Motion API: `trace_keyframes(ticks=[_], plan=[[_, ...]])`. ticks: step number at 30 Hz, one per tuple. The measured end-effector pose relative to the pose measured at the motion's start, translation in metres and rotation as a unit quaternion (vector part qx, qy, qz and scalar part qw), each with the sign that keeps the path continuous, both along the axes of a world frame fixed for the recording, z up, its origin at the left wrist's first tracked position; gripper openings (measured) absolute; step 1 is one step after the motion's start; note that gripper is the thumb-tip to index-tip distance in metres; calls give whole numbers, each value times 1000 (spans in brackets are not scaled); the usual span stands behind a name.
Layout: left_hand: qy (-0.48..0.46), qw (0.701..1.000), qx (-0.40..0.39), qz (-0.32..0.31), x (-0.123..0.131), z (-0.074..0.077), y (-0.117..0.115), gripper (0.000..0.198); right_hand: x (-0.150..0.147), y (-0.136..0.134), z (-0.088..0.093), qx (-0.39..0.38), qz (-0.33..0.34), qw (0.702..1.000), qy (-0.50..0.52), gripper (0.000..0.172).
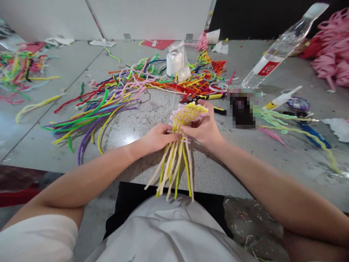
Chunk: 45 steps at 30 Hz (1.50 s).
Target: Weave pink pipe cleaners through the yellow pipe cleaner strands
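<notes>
A woven piece of yellow, cream and pale pink fuzzy stems is held up over the front of the table. Its loose yellow and cream ends fan down past the table edge toward the lap. My left hand pinches its lower left side, thumb across the weave. On the right, my right hand grips the weave with its thumb in front and fingers behind the upper part. The fingers behind the weave are partly hidden. Black and yellow pliers lie just behind my right hand.
Colourful stems spread over the grey table at left and behind the hands. A white spool stands at the back. To the right are a tilted clear bottle, a blurred dark object, a glue tube and pink strips.
</notes>
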<state>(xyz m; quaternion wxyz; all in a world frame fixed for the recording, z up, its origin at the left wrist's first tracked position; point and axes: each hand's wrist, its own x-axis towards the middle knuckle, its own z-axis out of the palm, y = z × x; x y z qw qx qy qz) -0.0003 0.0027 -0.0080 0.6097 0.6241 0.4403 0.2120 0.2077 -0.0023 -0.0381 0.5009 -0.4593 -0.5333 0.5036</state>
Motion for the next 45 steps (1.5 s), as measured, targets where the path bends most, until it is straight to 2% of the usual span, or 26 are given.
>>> trace_keyframes(ticks=[3,5,7,10,14,18,28,36,41,45], plan=[[-18,999,-39,27,2,2,0,24,14,8,-4,179,-82,975,-101,135],[-39,997,-62,35,3,3,-1,20,23,11,-2,300,-95,927,-205,138],[-38,997,-66,24,3,3,-1,20,28,10,3,383,-92,867,-306,133],[-28,998,-54,5,3,0,-1,20,26,2,13,373,-88,817,-430,118],[-34,999,-33,2,2,-5,0,28,22,-9,23,350,-107,785,-499,103],[-19,1000,0,-15,2,-7,1,33,25,-12,26,351,-117,768,-523,103],[11,997,65,-32,-1,-7,2,33,19,-15,21,344,-138,755,-540,98],[1,998,49,-33,0,-7,3,35,12,-23,22,336,-173,739,-558,85],[2,999,44,-30,2,-5,1,32,7,-25,25,335,-162,735,-567,81],[14,996,77,-44,2,-7,2,27,4,-26,29,336,-148,739,-565,78]])
